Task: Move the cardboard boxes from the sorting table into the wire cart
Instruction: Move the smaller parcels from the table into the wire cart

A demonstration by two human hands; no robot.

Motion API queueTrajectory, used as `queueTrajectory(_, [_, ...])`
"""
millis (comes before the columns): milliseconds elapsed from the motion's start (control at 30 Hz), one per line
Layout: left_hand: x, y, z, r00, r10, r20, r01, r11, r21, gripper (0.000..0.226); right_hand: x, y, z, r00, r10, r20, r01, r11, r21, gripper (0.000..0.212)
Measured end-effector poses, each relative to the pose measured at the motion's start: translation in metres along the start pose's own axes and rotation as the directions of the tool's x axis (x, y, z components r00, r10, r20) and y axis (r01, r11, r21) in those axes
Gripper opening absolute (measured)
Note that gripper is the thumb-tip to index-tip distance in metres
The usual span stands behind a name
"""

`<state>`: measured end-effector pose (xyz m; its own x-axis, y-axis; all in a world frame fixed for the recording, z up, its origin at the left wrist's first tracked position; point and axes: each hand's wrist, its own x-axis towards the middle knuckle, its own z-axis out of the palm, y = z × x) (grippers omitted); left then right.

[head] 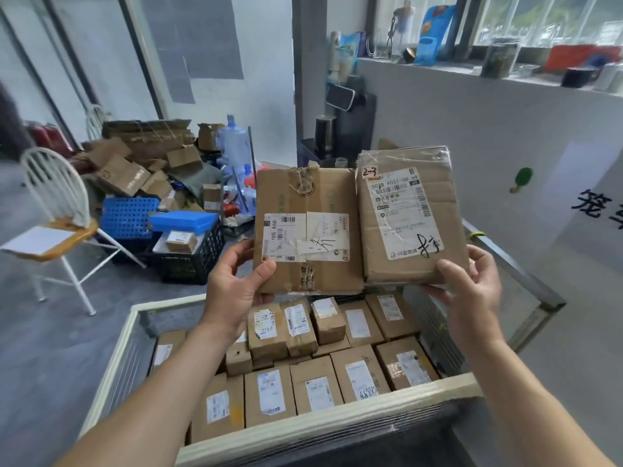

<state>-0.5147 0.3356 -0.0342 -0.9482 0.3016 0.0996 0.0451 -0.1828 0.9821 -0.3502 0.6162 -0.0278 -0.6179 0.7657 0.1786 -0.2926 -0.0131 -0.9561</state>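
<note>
A left hand (pixel 236 281) and right hand (pixel 472 284) each grip a cardboard box (pixel 305 230), (pixel 404 214) above the box-filled wire cart (pixel 111 375)

One camera, worn on the head, looks forward and down into the wire cart (pixel 323 421), whose near rim crosses the bottom of the view. It sits close: the left hand (pixel 232 281) and right hand (pixel 468 288), holding the left box (pixel 303 230) and right box (pixel 404 214), fill the centre. The wide lens also takes in the window sill (pixel 438 67) behind.
</note>
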Motion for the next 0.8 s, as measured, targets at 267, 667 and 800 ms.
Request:
queueTrajectory(267, [-0.002,-0.020,-0.042,0.985,-0.047,-0.169,0.044,0.999,-0.022,0.055,0.011,0.030,0.027,0.994,0.097,0.048,-0.098,0.995,0.018,0.042])
queueTrajectory(667, [0.069,-0.036,-0.120,0.980,-0.065,-0.187,0.058,0.997,-0.046,0.049,0.058,0.062,0.060,0.995,0.101,-0.008,-0.101,0.994,-0.040,0.037])
queueTrajectory(800, [0.096,-0.045,-0.135,0.983,-0.072,-0.169,0.066,0.997,-0.041,0.052,0.067,0.067,0.078,0.994,0.104,-0.015,-0.104,0.994,-0.042,0.039])
